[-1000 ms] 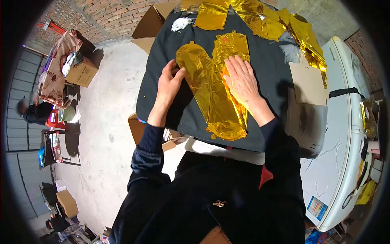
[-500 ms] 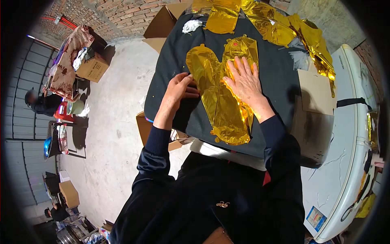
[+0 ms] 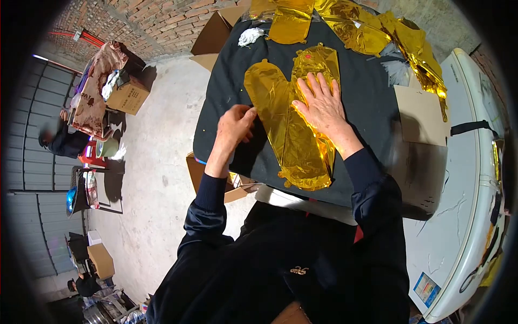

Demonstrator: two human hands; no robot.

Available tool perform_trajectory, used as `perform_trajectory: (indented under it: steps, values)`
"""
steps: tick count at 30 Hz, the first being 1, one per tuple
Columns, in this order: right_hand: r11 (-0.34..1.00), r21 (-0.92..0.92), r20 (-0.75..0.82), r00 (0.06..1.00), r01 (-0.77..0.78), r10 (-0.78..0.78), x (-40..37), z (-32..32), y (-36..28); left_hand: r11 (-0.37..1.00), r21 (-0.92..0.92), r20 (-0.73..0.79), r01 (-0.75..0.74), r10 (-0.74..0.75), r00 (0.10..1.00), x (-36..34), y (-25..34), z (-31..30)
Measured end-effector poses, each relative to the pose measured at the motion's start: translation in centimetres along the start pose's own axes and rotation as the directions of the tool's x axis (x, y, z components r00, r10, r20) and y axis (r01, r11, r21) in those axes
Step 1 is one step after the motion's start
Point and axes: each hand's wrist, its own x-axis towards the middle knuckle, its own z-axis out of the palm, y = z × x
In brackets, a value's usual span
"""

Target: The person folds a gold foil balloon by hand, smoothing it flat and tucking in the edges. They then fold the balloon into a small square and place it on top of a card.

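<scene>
A flat gold foil balloon [image 3: 295, 148], folded into a V of two long lobes, lies on the black-covered table [image 3: 218, 89]. My right hand [image 3: 322, 105] rests palm down on its right lobe, fingers stretched out and slightly spread. Just left of the foil's left edge is my left hand [image 3: 235, 128], loosely curled, its thumb apart from the lower fingers and nothing visible in it. A small gap separates that hand from the foil.
More gold foil balloons [image 3: 356, 35] lie along the table's far side. A white crumpled bundle [image 3: 251, 36] sits far left, clear strips [image 3: 396, 73] far right. Cardboard [image 3: 421, 113] and a white appliance [image 3: 458, 200] stand right. A co-worker [image 3: 65, 137] is at far left.
My left hand has let go of the foil's left edge and drawn slightly away, its fingers curling in. The right hand stays flat on the foil.
</scene>
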Motion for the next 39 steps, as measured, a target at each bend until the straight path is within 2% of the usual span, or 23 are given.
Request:
perform_trajectory:
  steps: [2, 6, 7, 8, 13, 16, 19, 23, 26, 27, 30, 31, 34, 35, 38, 39]
  values:
    - [1.000, 0.003, 0.007, 1.000, -0.003, 0.003, 0.0, -0.1, -0.1, 0.948, 0.309, -0.182, -0.076, 0.137, 0.974, 1.0, -1.1, -0.3]
    - [1.000, 0.000, 0.020, 1.000, -0.005, 0.005, 0.0, -0.4, -0.3, 0.843, 0.523, -0.219, -0.127, 0.277, 0.936, 3.5, -0.8, 1.5]
    - [1.000, 0.003, 0.023, 1.000, -0.005, 0.005, -0.1, -0.5, -0.3, 0.846, 0.525, -0.212, -0.098, 0.242, 0.947, 3.7, 0.2, 2.0]
    - [1.000, 0.004, 0.024, 1.000, -0.007, 0.007, 0.0, -0.6, -0.3, 0.834, 0.532, -0.223, -0.146, 0.305, 0.926, 4.3, 0.0, 2.7]
    - [1.000, -0.005, -0.006, 1.000, 0.002, -0.002, 0.0, 0.2, 0.0, 0.796, 0.591, -0.197, -0.131, 0.300, 0.933, 5.5, 0.6, 3.5]
    - [1.000, 0.002, -0.005, 1.000, 0.001, -0.001, 0.1, 0.1, 0.0, 0.779, 0.619, -0.121, -0.098, 0.217, 0.969, 6.0, 0.9, 2.9]
    - [1.000, 0.006, 0.004, 1.000, -0.003, 0.003, -0.1, -0.5, -0.3, 0.799, 0.590, -0.128, -0.119, 0.238, 0.963, 5.6, 1.9, 2.8]
    - [1.000, 0.004, -0.028, 1.000, 0.011, -0.011, -0.2, -0.3, -0.1, 0.886, 0.358, -0.131, -0.295, 0.360, 0.924, 3.8, 4.5, 4.0]
    - [0.980, -0.200, 0.167, 0.986, 0.020, 0.014, 0.1, -1.3, -0.3, 0.913, 0.256, -0.039, -0.319, 0.339, 0.940, 2.3, 7.8, 4.7]
    - [0.998, 0.059, 0.071, 0.997, -0.023, 0.019, 0.0, -1.3, -0.3, 0.914, 0.245, -0.004, -0.322, 0.333, 0.943, 2.3, 8.4, 5.1]
    - [0.999, 0.035, 0.064, 0.998, -0.029, 0.027, 0.2, -1.2, -0.4, 0.876, 0.048, -0.002, -0.479, 0.480, 0.877, 3.3, 8.1, 6.8]
    - [0.999, 0.038, 0.040, 0.999, -0.009, 0.008, 0.2, -1.0, -0.2, 0.895, 0.032, 0.029, -0.445, 0.444, 0.896, 3.7, 7.8, 7.2]
    - [0.996, 0.083, 0.097, 0.994, 0.035, -0.043, 0.1, -0.9, 0.6, 0.897, -0.023, 0.068, -0.441, 0.441, 0.895, 4.5, 6.5, 8.0]
    - [0.992, 0.126, 0.087, 0.995, 0.032, -0.044, 0.1, -0.8, 0.7, 0.903, -0.110, 0.085, -0.415, 0.424, 0.901, 4.6, 5.9, 8.2]
    - [0.985, 0.171, 0.210, 0.977, -0.008, -0.029, 1.0, 0.1, 1.7, 0.865, -0.257, -0.011, -0.431, 0.443, 0.896, 4.6, 5.0, 9.0]
    - [0.946, 0.324, 0.105, 0.994, -0.002, -0.034, 0.3, -1.9, 0.8, 0.852, -0.305, 0.003, -0.426, 0.448, 0.894, 4.8, 4.5, 9.3]
